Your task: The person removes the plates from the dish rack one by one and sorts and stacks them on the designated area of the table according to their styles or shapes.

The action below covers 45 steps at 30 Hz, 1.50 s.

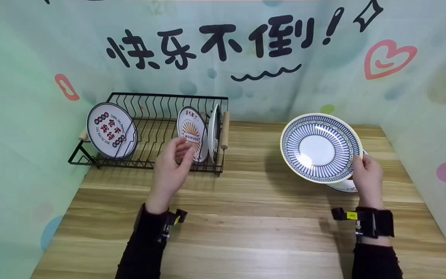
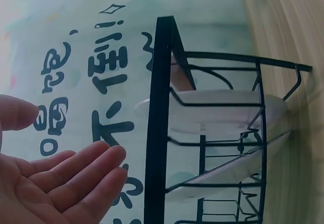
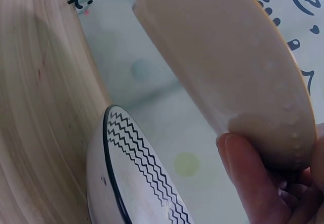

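Observation:
At its right rim, my right hand (image 1: 368, 178) pinches a blue-and-white patterned plate (image 1: 317, 149), tilted and raised above the table. The right wrist view shows the held plate's plain underside (image 3: 228, 67), with fingers (image 3: 253, 178) at its edge. Partly hidden beneath it is another plate (image 1: 344, 186); its zigzag-patterned rim (image 3: 139, 153) shows in the right wrist view. My left hand (image 1: 170, 166) hovers before the right part of a black wire dish rack (image 1: 153, 166), fingers loosely bent, holding nothing. Behind it stand a sunburst-patterned plate (image 1: 192, 128) and a plate seen edge-on (image 1: 212, 135).
A white plate with red characters (image 1: 111, 130) leans at the rack's left end. The rack has wooden handles, one at its right side (image 1: 225, 130). A printed curtain (image 1: 265, 93) closes off the back and sides of the wooden table (image 1: 254, 232).

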Each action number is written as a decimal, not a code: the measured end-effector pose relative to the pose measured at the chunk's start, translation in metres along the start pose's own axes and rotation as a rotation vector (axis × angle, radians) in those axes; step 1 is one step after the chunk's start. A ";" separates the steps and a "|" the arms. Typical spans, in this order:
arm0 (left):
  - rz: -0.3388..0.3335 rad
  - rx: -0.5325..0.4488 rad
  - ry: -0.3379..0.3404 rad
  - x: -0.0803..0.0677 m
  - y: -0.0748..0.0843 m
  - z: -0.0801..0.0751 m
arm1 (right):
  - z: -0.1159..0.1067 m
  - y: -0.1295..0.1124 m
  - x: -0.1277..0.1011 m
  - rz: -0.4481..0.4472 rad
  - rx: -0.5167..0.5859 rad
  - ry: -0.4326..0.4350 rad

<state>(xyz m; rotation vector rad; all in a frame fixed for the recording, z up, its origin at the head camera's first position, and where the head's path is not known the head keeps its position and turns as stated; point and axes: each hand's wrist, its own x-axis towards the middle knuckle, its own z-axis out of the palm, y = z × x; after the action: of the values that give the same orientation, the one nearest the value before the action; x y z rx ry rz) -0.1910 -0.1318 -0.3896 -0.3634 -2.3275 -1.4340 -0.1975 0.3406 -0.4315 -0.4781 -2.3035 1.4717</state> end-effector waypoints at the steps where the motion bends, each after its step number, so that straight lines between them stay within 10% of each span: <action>1: -0.010 0.002 -0.001 0.000 0.000 -0.002 | -0.001 0.001 0.001 0.010 0.009 0.002; 23: -0.068 0.036 0.108 0.005 -0.010 -0.026 | -0.023 0.017 0.009 0.176 0.049 -0.049; 45: -0.137 0.075 0.120 0.010 -0.024 -0.032 | -0.036 0.036 0.017 0.182 -0.142 -0.023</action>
<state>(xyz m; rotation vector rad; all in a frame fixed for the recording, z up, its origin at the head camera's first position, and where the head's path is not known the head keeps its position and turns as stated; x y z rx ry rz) -0.2041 -0.1709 -0.3908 -0.0956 -2.3390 -1.3844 -0.1924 0.3911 -0.4484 -0.7315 -2.4488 1.4041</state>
